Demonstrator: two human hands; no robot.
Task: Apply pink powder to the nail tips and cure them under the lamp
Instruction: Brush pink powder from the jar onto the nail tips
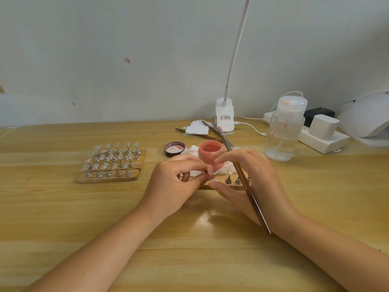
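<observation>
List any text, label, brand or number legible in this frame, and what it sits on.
No text can be read in full.
Clip lamp base: a few lines of red print on its front, too small and blurred to read.
Pump bottle: only pink smudges, no lettering.
Powder jar, lid, white adapter: no visible text.

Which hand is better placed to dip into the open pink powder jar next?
Probably the right hand: it already holds the brush, and the powder jar stands just beyond it. The left hand is pinching a nail tip.

Powder jar (209, 151) sits between lid (174, 148) at left and bottle (284, 131) at right.
</observation>
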